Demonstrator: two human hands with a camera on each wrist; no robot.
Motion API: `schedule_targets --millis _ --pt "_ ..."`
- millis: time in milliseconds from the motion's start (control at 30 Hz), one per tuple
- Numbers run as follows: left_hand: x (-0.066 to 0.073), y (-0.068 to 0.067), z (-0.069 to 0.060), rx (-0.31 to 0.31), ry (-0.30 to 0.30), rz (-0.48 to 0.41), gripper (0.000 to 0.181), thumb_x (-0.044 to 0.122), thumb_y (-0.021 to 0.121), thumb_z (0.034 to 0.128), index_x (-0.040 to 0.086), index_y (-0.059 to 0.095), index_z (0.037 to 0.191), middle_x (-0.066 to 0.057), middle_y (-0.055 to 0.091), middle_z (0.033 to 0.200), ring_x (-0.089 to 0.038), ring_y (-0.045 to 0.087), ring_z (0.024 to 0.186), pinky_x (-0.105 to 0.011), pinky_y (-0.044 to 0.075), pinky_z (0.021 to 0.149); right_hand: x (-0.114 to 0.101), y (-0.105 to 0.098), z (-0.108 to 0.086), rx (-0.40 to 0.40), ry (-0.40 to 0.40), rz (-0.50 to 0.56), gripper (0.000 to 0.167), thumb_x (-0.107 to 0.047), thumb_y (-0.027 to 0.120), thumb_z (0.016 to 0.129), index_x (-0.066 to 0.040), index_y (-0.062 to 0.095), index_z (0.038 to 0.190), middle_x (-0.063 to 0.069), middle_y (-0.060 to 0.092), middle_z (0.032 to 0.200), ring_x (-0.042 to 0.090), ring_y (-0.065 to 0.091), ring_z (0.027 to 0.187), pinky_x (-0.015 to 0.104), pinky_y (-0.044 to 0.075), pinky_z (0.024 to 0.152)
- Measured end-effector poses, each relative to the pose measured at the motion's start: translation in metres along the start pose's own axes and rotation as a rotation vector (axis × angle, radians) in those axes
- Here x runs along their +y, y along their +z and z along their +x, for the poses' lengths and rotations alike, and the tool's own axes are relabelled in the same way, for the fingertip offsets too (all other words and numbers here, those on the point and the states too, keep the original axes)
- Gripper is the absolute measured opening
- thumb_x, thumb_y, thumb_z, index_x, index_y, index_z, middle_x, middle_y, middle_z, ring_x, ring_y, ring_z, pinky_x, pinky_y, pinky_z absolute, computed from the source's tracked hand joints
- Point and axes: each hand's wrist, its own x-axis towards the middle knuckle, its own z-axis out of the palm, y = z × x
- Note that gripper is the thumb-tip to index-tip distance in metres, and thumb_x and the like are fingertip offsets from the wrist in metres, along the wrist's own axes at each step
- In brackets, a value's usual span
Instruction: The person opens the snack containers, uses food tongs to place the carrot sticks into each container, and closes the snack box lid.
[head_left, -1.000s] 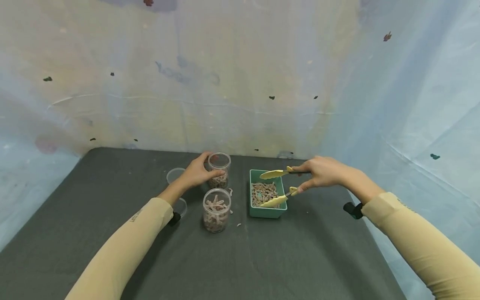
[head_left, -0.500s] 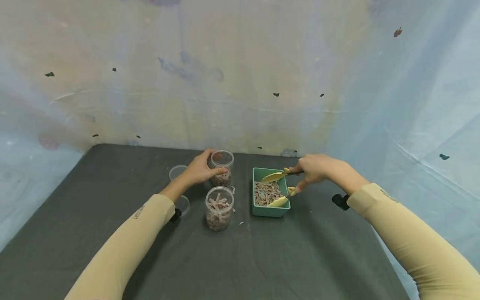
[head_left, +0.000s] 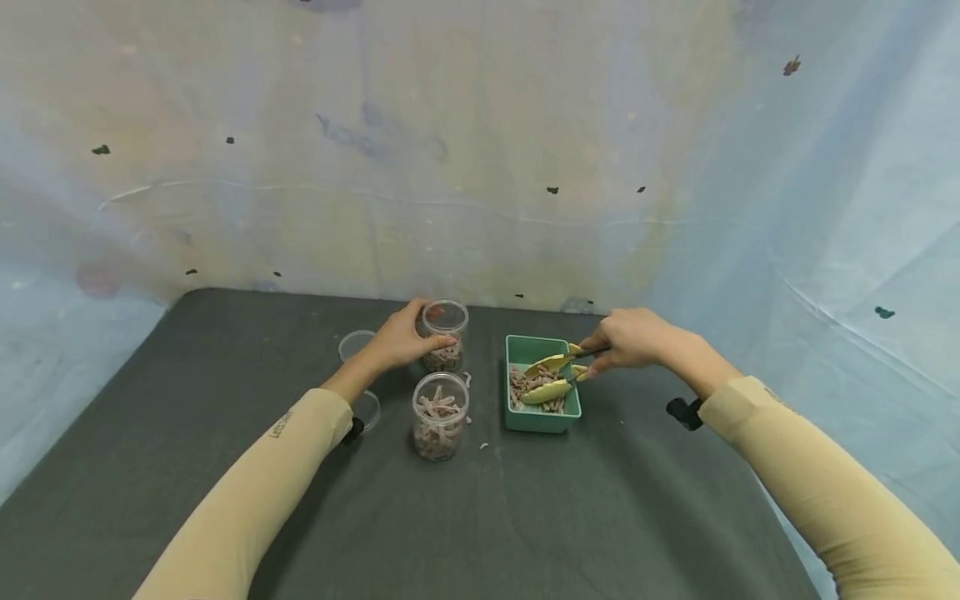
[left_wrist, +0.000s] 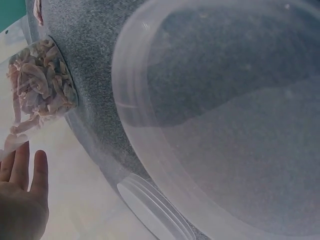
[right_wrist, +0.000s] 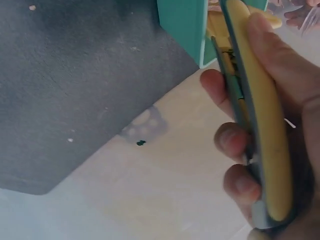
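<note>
My left hand (head_left: 397,337) holds the far clear jar (head_left: 444,357) from its left side, thumb across the front. Pale brown strips fill this jar's lower part. Closer to me stands a second clear jar (head_left: 439,432) with more such strips piled higher. My right hand (head_left: 637,337) grips a pair of tongs (head_left: 549,390) with yellow scalloped ends. Those ends are inside the green tub (head_left: 542,423), drawn near each other among the brown strips (head_left: 517,385). In the right wrist view, fingers and thumb wrap the yellow handle (right_wrist: 262,120).
Two clear round lids, a far lid (head_left: 354,340) and a near lid (head_left: 367,410), lie left of the jars. Loose strip bits (head_left: 483,446) are scattered between jars and tub. The dark tabletop (head_left: 420,533) ends at a pale plastic sheet (head_left: 480,208) behind.
The tongs have gone down into the green tub, and their ends have come closer together over the strips. My left hand stays on the far jar.
</note>
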Motion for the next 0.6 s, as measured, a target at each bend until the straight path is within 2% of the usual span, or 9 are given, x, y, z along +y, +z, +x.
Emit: schedule_targets --millis 167,300,467,600 --pt "0.003 0.002 0.0 -0.001 -0.005 0.003 0.074 0.05 0.076 0.094 0.014 0.045 0.15 -0.012 0.054 0.146 -0.038 0.049 0.137 -0.061 0.043 0.107 0.009 0.013 -0.007 0.062 -0.011 0.057 0.05 -0.042 0.081 0.091 -0.011 0.075 0.13 0.008 0.077 0.117 0.006 0.061 0.065 0.03 0.046 0.057" --pt "0.004 0.003 0.0 -0.001 -0.012 -0.001 0.073 0.05 0.076 0.0944 0.015 0.045 0.15 -0.011 0.054 0.146 -0.038 0.049 0.138 -0.061 0.043 0.107 0.012 0.021 -0.013 0.099 -0.003 0.087 0.052 -0.043 0.081 0.09 -0.012 0.075 0.13 0.009 0.078 0.113 0.004 0.056 0.06 0.027 0.039 0.052" --pt "0.001 0.002 0.001 0.0 -0.011 0.0 0.077 0.055 0.075 0.093 0.016 0.044 0.151 -0.01 0.054 0.148 -0.037 0.048 0.139 -0.06 0.044 0.108 0.012 0.026 -0.018 0.125 0.001 0.097 0.054 -0.047 0.08 0.089 -0.011 0.075 0.13 0.009 0.079 0.109 0.005 0.052 0.055 0.027 0.036 0.049" --pt "0.0 0.002 0.002 0.001 -0.011 0.004 0.078 0.057 0.075 0.0922 0.016 0.044 0.151 -0.01 0.054 0.148 -0.037 0.048 0.139 -0.06 0.043 0.108 0.012 0.027 -0.021 0.149 -0.01 0.103 0.052 -0.043 0.081 0.09 -0.009 0.075 0.129 0.008 0.079 0.104 0.005 0.05 0.052 0.027 0.036 0.049"
